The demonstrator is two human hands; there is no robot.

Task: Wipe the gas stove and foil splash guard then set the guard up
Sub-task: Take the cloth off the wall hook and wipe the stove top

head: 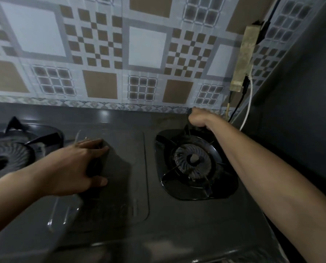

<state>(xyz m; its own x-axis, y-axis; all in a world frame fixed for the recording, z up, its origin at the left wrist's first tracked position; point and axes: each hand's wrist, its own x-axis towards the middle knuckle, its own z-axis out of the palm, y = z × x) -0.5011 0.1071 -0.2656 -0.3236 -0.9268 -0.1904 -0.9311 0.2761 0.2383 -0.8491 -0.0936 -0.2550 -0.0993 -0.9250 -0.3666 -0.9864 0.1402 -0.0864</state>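
The dark grey two-burner gas stove (pixel 177 221) fills the lower view. My left hand (pixel 71 168) presses down on a dark grey cloth (pixel 114 168) on the stove's middle panel, fingers curled over its fold. My right hand (pixel 198 118) is a closed fist at the stove's back edge, just behind the right burner's pan support (pixel 177 177). Something small and dark shows at its knuckles; I cannot tell what it is. A tile-patterned foil sheet (pixel 145 46) stands upright behind the stove.
The left burner (pixel 8 152) with its pan support is at the left edge. A dirty power strip (pixel 242 57) hangs on the wall at the back right, with black and white cables (pixel 247 109) dropping beside the stove. A dark wall closes the right side.
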